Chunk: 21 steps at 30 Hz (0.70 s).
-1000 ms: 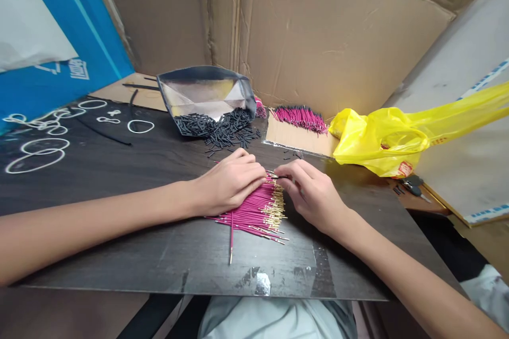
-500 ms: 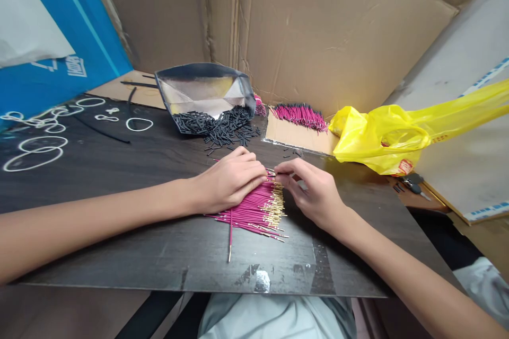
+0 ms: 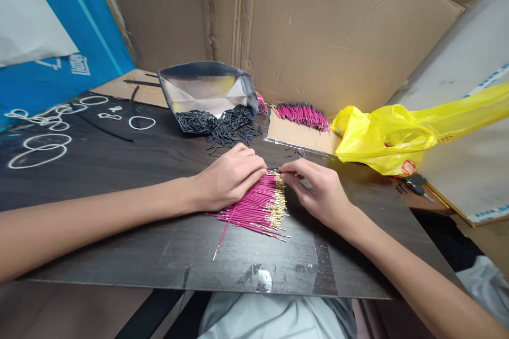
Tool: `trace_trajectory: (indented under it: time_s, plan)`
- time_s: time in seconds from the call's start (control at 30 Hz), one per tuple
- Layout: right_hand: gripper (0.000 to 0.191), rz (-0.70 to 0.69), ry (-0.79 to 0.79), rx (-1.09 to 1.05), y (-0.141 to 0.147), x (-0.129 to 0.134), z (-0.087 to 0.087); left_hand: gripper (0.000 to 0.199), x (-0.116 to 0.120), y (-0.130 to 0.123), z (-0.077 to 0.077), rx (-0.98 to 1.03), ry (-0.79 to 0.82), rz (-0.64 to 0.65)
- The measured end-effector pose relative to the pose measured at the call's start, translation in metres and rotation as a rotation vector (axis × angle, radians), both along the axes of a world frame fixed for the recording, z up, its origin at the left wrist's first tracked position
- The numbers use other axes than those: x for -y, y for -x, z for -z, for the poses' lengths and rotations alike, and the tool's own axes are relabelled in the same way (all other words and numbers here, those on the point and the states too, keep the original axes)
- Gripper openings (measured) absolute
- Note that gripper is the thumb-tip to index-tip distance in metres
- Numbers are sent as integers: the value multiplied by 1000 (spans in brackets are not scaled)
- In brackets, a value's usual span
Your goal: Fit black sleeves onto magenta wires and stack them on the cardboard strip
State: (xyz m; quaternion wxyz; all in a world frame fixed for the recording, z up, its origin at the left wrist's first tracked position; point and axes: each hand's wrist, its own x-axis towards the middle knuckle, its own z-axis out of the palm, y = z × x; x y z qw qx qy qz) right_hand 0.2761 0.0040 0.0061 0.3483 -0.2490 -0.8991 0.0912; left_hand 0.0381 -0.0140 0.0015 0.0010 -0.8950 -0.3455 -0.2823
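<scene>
A flat pile of magenta wires with gold metal ends lies on the dark table, the gold ends towards the right. My left hand lies over the pile, its thumb and fingers closed on a wire at the upper right end. Just right of it, my right hand pinches a small black tube piece at the wire's tip; the fingertips hide most of it. One loose wire slants out of the pile towards the front edge.
Behind my hands, an open bag spills short black tubes. Finished-looking wires with black ends lie on a cardboard piece. A yellow plastic bag stands at right, keys beside it. White rubber bands lie at left.
My right hand has shifted slightly right, away from the left fingertips. The loose wire in front has swung, its tip now further left. The view has moved a little.
</scene>
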Motion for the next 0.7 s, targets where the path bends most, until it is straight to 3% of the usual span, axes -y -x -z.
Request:
trace_trajectory:
  time_s: [0.7]
  plan:
    - [10, -4, -33, 8, -1, 0, 0, 29, -1, 0, 2, -7, -34, 9]
